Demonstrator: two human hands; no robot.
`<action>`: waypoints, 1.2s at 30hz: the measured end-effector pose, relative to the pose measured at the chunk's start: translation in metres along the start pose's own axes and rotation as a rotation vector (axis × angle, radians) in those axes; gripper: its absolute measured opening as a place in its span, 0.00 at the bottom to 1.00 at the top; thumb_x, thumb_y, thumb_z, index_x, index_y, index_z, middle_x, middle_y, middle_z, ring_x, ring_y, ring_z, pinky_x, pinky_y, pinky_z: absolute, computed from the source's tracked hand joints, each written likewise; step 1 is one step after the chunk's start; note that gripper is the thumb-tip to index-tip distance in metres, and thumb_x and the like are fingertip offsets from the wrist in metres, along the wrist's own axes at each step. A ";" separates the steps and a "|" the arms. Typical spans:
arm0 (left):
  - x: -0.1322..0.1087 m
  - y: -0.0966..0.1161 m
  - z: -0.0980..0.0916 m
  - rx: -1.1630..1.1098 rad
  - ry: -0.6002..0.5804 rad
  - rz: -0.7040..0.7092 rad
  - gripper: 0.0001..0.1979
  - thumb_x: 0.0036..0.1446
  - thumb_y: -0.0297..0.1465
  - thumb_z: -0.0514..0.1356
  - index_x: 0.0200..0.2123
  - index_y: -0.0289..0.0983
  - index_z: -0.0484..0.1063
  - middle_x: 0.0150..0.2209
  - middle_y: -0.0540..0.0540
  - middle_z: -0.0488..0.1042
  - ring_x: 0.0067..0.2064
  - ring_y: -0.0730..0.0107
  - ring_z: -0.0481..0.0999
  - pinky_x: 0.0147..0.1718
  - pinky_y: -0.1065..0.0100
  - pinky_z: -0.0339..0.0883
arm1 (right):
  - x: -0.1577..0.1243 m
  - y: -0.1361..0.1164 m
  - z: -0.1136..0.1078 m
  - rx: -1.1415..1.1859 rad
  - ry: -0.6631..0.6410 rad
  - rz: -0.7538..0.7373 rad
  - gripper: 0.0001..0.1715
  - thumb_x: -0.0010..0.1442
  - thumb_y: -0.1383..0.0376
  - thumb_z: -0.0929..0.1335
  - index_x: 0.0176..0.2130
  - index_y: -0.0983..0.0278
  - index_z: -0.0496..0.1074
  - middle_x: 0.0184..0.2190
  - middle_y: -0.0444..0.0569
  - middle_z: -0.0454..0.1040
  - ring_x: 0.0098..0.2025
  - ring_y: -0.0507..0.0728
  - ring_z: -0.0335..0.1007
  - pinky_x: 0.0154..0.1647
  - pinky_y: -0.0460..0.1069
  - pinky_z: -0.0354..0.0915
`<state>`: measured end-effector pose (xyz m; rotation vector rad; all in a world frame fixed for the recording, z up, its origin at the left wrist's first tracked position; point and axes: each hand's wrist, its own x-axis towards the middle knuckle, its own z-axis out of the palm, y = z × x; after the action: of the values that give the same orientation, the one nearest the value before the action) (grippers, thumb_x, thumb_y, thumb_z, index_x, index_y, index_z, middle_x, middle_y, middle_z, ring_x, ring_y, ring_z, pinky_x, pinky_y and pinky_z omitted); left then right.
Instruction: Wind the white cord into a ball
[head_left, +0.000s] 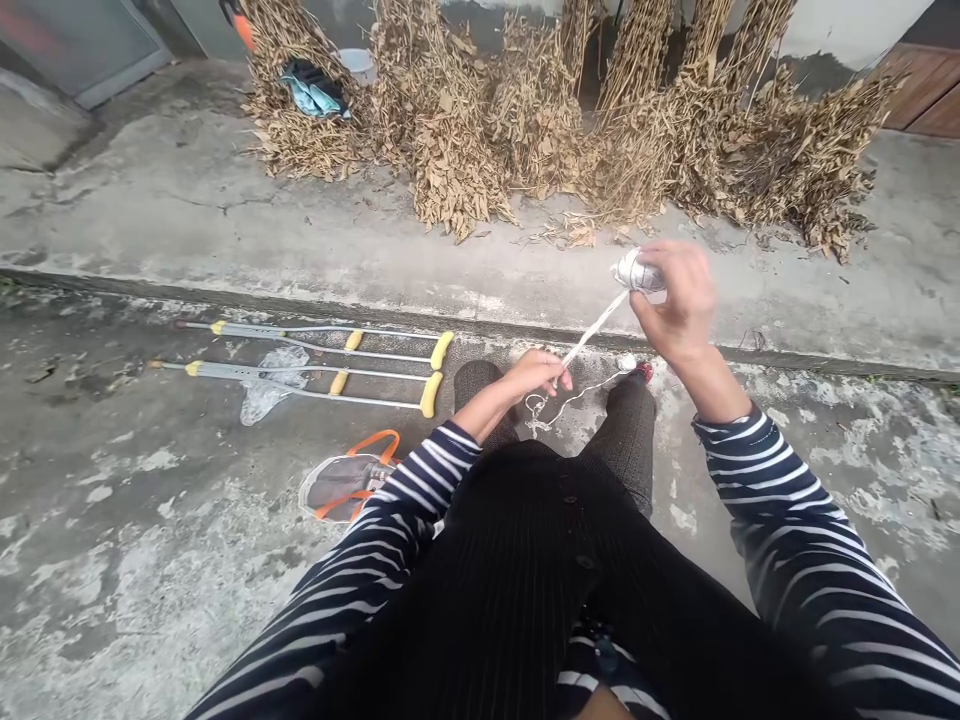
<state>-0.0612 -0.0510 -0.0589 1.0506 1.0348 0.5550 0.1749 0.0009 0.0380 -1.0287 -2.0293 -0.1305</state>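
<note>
Through the head camera I have the right hand [679,297] raised ahead and to the right, its fingers curled around a white bundle [634,270] marked with thin dark lines. The motion blur is slight there, but I can tell that the thumb is against the bundle's near side. A white strip [596,328] stretches from it, straight and slanting, down to the left hand [534,374], which sits lower and nearer to me. That hand is mostly closed, with thumb and fingers pinching the strip; I cannot make out every finger

Just below and right of the left hand I see loose white cord [574,397] on the ground, looped at one end and running toward a small white lump [627,362] under the right hand. A red shoe [645,372] shows beside that lump

Well to the left of the left hand I have two crutches [382,374] lying side by side, their yellow pads toward the hand, with a clear plastic sheet [259,398] overlapping them. Nearer to me, left of the left forearm, is a grey bag [337,478] with orange handles. Beyond both hands I see a concrete ledge [330,225] bearing bundles of dried plants [457,140]; at their far left end a blue and black cloth [315,92] rests against the stalks, near a pale bucket [358,66]
</note>
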 end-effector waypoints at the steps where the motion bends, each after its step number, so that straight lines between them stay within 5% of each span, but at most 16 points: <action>1: -0.012 0.005 -0.001 -0.044 -0.136 0.014 0.08 0.55 0.24 0.62 0.24 0.32 0.75 0.31 0.38 0.82 0.33 0.69 0.81 0.30 0.72 0.73 | -0.002 0.007 0.001 -0.002 -0.020 0.025 0.21 0.63 0.71 0.68 0.54 0.54 0.69 0.55 0.54 0.75 0.61 0.67 0.67 0.66 0.65 0.63; 4: -0.048 0.022 -0.001 -0.265 -0.407 0.106 0.09 0.53 0.32 0.65 0.26 0.33 0.73 0.31 0.36 0.82 0.35 0.61 0.83 0.27 0.69 0.73 | -0.019 0.022 0.014 0.016 -0.078 0.084 0.21 0.58 0.71 0.69 0.51 0.57 0.70 0.54 0.56 0.76 0.58 0.67 0.69 0.62 0.65 0.66; 7: -0.065 0.044 0.004 -0.428 -0.410 0.180 0.11 0.53 0.37 0.65 0.28 0.34 0.71 0.32 0.35 0.81 0.35 0.55 0.83 0.22 0.67 0.72 | -0.042 0.019 0.036 0.079 -0.109 0.136 0.21 0.53 0.71 0.68 0.47 0.61 0.71 0.54 0.56 0.76 0.57 0.67 0.71 0.59 0.65 0.69; 12: -0.051 0.083 0.012 -0.596 -0.126 0.287 0.12 0.64 0.35 0.56 0.39 0.33 0.75 0.38 0.37 0.82 0.45 0.55 0.85 0.25 0.71 0.75 | -0.070 -0.014 0.060 0.224 -0.171 0.260 0.17 0.54 0.69 0.69 0.45 0.61 0.73 0.51 0.55 0.78 0.54 0.65 0.74 0.56 0.62 0.72; 18: -0.019 0.108 -0.008 -0.660 0.084 0.356 0.20 0.73 0.37 0.49 0.52 0.31 0.75 0.44 0.39 0.82 0.53 0.61 0.83 0.34 0.75 0.77 | -0.073 -0.025 0.034 0.498 -0.395 0.499 0.21 0.46 0.69 0.72 0.44 0.62 0.78 0.47 0.51 0.80 0.49 0.64 0.76 0.56 0.61 0.70; 22: 0.003 0.101 -0.034 -0.418 0.103 0.270 0.15 0.69 0.38 0.58 0.44 0.30 0.77 0.36 0.41 0.83 0.41 0.68 0.85 0.36 0.75 0.76 | -0.058 -0.014 0.006 0.740 -0.752 0.699 0.24 0.38 0.68 0.79 0.40 0.63 0.80 0.38 0.46 0.80 0.40 0.59 0.76 0.48 0.55 0.71; 25: 0.024 0.089 -0.056 -0.168 0.047 0.208 0.15 0.64 0.39 0.65 0.34 0.30 0.76 0.31 0.41 0.82 0.32 0.71 0.82 0.36 0.71 0.76 | -0.052 -0.015 -0.006 1.013 -0.937 0.772 0.28 0.38 0.69 0.81 0.42 0.62 0.79 0.41 0.48 0.82 0.41 0.57 0.78 0.39 0.50 0.73; 30: 0.056 0.061 -0.070 0.266 0.146 0.046 0.12 0.53 0.31 0.72 0.24 0.31 0.76 0.23 0.44 0.77 0.25 0.73 0.76 0.32 0.69 0.75 | -0.054 -0.026 -0.005 1.313 -0.782 0.923 0.41 0.36 0.71 0.83 0.49 0.59 0.70 0.42 0.47 0.83 0.34 0.55 0.80 0.30 0.47 0.75; 33: 0.055 0.044 -0.048 0.234 0.149 0.161 0.06 0.52 0.25 0.71 0.35 0.32 0.81 0.27 0.47 0.78 0.29 0.72 0.77 0.34 0.68 0.77 | -0.050 -0.028 0.000 1.344 -0.662 0.963 0.44 0.35 0.73 0.82 0.51 0.59 0.71 0.39 0.46 0.84 0.33 0.55 0.80 0.29 0.46 0.75; 36: 0.037 0.031 -0.015 0.004 -0.061 0.282 0.16 0.57 0.30 0.70 0.48 0.34 0.81 0.42 0.40 0.83 0.41 0.65 0.83 0.40 0.63 0.79 | -0.040 -0.024 0.004 1.320 -0.622 0.998 0.38 0.36 0.72 0.82 0.48 0.61 0.76 0.37 0.46 0.83 0.30 0.54 0.78 0.23 0.45 0.73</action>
<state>-0.0557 -0.0016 -0.0487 1.2187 0.8393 0.7436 0.1679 -0.0386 0.0130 -1.0215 -1.2650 1.9282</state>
